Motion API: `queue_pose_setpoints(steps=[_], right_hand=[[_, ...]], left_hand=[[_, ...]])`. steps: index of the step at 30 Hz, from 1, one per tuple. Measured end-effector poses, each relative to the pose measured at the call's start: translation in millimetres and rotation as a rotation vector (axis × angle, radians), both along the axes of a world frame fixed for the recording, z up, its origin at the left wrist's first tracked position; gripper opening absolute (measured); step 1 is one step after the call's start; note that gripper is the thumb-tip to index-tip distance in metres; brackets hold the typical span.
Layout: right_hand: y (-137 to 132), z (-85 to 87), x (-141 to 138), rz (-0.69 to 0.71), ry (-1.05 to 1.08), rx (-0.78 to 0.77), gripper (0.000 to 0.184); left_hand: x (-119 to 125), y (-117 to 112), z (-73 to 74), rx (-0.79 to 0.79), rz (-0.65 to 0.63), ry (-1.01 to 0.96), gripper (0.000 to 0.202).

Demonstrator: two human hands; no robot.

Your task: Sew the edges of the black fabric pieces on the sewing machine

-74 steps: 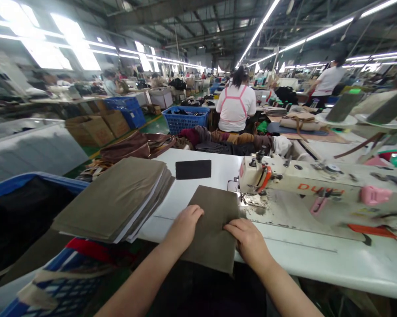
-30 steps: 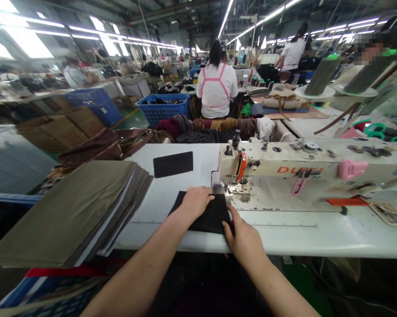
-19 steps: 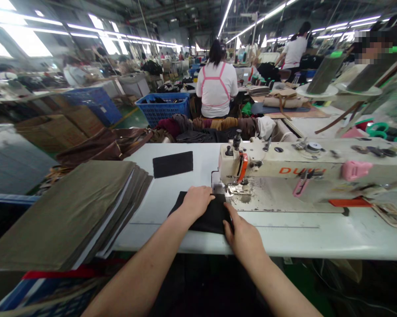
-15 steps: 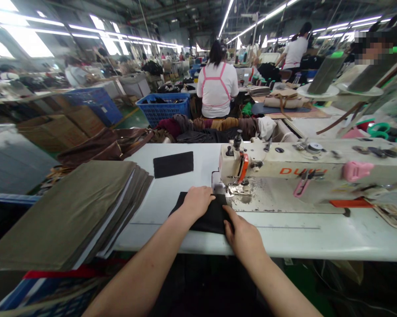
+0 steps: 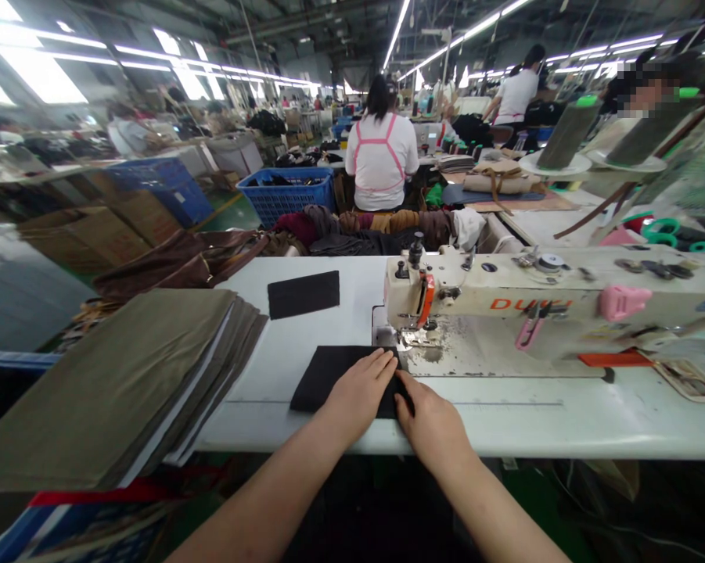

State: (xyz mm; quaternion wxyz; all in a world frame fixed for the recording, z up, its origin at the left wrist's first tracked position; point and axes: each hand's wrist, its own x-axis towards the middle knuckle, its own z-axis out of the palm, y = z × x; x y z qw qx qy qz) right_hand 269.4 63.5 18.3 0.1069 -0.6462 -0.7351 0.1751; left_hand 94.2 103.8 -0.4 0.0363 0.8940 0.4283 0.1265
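Note:
A piece of black fabric (image 5: 329,379) lies on the pale sewing table, just in front of the sewing machine's (image 5: 422,324) needle area. My left hand (image 5: 364,391) rests flat on its right half, fingers stretched together toward the right edge. At that edge my right hand (image 5: 431,418) pinches the fabric between thumb and forefinger; the other fingers are curled under and partly hidden. Farther back on the table is a second black fabric piece (image 5: 303,295), flat and apart from both hands.
A thick stack of olive-grey fabric (image 5: 106,367) overhangs the table's left side. Pink-handled snips (image 5: 528,332) sit against the machine body. Bundled cloth (image 5: 381,227) lines the table's back edge, with a blue basket (image 5: 287,195) and a seated co-worker (image 5: 384,160) beyond.
My left hand has slid right and toward me over the black fabric, exposing more of its left part. My right hand stays at the right edge. The view has shifted slightly.

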Motion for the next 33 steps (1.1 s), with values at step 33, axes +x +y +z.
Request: queue_pose_setpoints(steps=[33], right_hand=[[7, -6.8, 9, -0.025, -0.079, 0.094, 0.043]], left_hand=[[11, 30, 1.6, 0.071, -0.05, 0.012, 0.043]])
